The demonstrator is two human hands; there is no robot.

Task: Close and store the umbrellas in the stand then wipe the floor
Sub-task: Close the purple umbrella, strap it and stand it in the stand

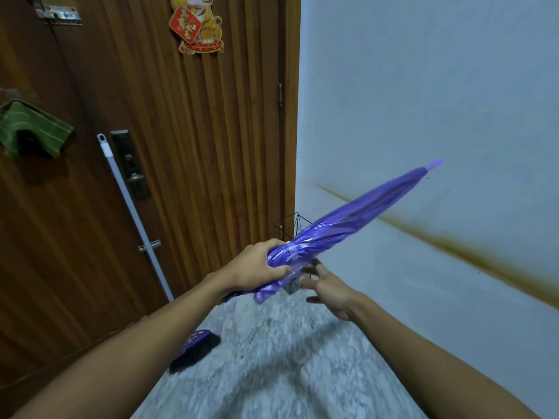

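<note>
Wood fills the left half of the view: a brown ribbed door [196, 140] with a dark lock plate [130, 164] and, high up, a red and gold tiger decoration [196, 24]. To its right stands a pale wall [438, 86], crossed by a brownish smear [453, 246] that slants down toward the right. Speckled grey floor [272, 358] runs below, between the two forearms.

A purple umbrella [348, 220], folded shut, lies slantwise in the air across the middle, its tip aimed up and right against the wall. The left hand [257, 266] is clenched around its gathered canopy near the strap. The right hand [328, 287] hangs just beside the lower end, fingers spread loose and gripping nothing.

A black wire stand [298, 220] sits in the corner where door meets wall, mostly hidden behind the umbrella and hands; what it contains cannot be told.

A long pale mop handle [133, 213] leans against the door. A green cloth [33, 131] hangs at the far left. On the floor by the door lies a dark, purple-patterned object [196, 347], too blurred to name.
</note>
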